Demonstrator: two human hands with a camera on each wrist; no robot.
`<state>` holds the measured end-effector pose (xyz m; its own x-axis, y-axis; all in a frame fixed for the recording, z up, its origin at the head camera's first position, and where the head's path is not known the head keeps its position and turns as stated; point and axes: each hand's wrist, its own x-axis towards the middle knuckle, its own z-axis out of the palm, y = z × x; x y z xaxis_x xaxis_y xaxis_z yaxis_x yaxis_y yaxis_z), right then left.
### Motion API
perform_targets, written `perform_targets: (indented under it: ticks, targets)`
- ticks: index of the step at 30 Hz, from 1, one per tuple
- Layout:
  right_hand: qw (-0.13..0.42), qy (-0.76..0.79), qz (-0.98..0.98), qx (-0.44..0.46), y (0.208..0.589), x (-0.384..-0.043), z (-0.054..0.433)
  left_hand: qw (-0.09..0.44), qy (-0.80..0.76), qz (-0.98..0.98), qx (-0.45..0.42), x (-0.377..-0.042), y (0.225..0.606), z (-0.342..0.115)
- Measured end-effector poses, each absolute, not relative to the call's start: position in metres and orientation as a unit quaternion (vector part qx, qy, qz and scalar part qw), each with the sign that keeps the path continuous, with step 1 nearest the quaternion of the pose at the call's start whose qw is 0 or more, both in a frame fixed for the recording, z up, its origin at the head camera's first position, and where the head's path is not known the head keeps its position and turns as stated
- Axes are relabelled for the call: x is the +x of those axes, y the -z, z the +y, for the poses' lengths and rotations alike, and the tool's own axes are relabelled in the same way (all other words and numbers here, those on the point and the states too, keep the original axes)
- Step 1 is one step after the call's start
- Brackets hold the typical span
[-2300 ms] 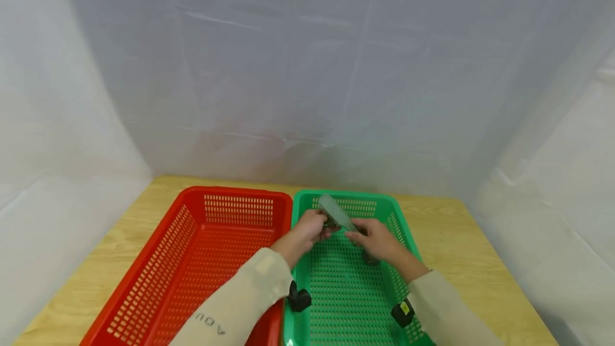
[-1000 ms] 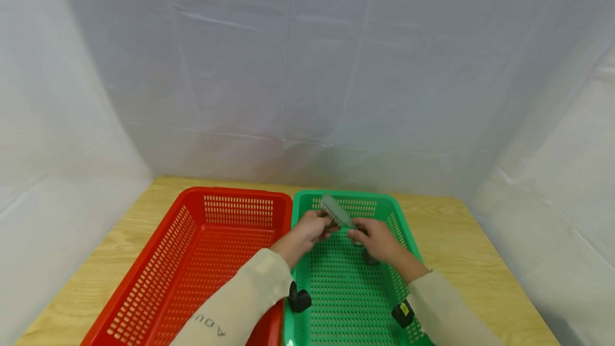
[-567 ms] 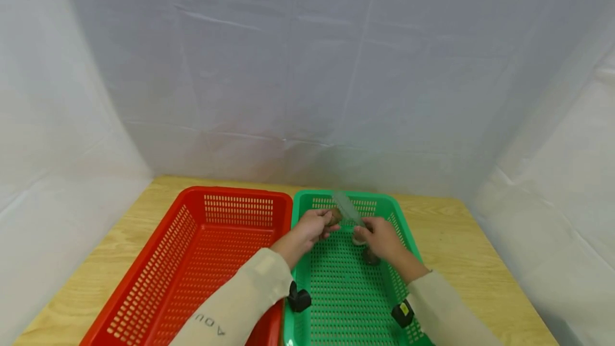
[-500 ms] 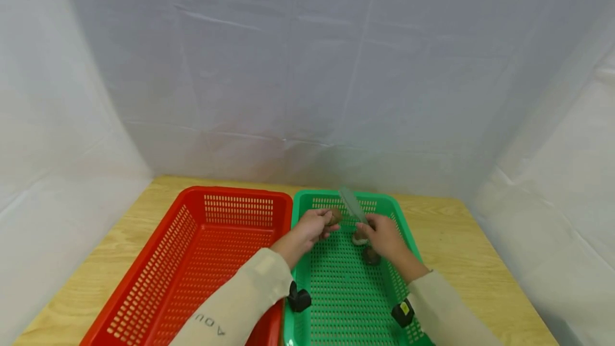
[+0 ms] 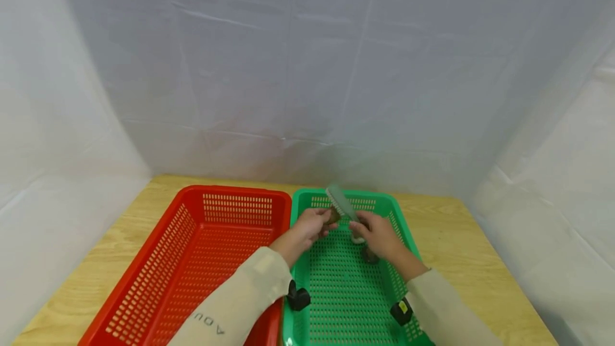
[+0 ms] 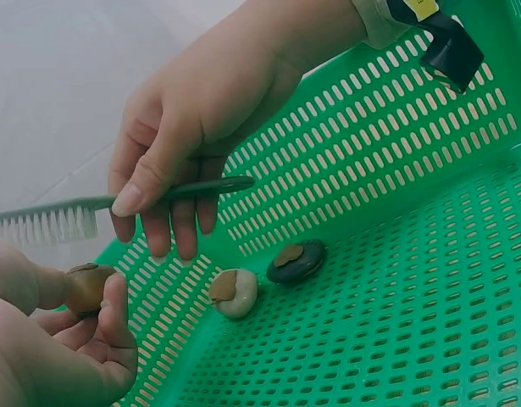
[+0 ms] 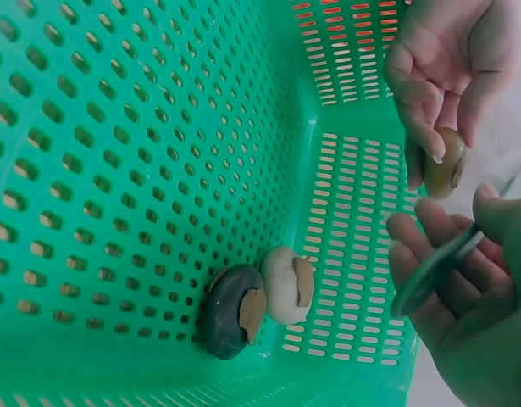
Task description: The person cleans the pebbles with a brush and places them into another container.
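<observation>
Over the green basket (image 5: 346,298), the left hand (image 5: 311,227) pinches a brownish stone (image 6: 89,288), the right hand (image 5: 379,234) grips a brush (image 5: 341,201); short, light strokes seem best.

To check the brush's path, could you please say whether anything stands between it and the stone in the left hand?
Nothing visible does: the left wrist view shows only an open gap between brush and stone.
</observation>
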<state>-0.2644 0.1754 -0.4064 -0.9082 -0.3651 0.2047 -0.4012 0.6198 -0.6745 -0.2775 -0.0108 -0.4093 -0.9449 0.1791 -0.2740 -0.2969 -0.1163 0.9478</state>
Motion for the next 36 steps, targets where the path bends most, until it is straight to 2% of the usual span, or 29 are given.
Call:
perform_targets:
  ticks: [8,20,28,36]
  targets:
    - [-0.012,-0.376,-0.896,0.236,0.4084,-0.2659,0.1755,0.162,-0.755,0.634,-0.036,-0.2785,0.4092,-0.0098]
    - [-0.018,-0.373,-0.901,0.223,0.4105,-0.2685,0.1789,0.160,-0.738,0.655,-0.040,-0.2779,0.4096,-0.0096]
    - [0.026,-0.364,-0.921,0.138,0.4104,-0.2676,0.1803,0.162,-0.738,0.653,-0.055,-0.2783,0.4096,-0.0091]
    - [0.043,-0.367,-0.921,0.127,0.4099,-0.2696,0.1804,0.169,-0.743,0.645,-0.058,-0.2791,0.4085,-0.0103]
